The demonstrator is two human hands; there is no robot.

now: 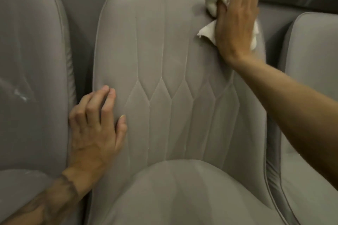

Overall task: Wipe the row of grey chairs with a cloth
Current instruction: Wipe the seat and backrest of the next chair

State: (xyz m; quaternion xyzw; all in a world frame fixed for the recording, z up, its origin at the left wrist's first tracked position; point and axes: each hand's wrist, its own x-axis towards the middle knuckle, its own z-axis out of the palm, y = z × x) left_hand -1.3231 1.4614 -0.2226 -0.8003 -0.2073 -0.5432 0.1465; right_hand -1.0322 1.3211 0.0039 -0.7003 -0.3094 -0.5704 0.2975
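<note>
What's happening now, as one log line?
right hand: holds cloth against middle chair backrest | left hand: rests on backrest's left edge

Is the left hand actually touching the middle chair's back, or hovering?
Touching. The head view shows the left hand resting against the left edge of the middle chair's backrest, no gap.

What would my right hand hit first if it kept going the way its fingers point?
Probably the top edge of the middle chair, just beyond the cloth that the right hand holds. Past it, a grey surface, depth unclear.
</note>
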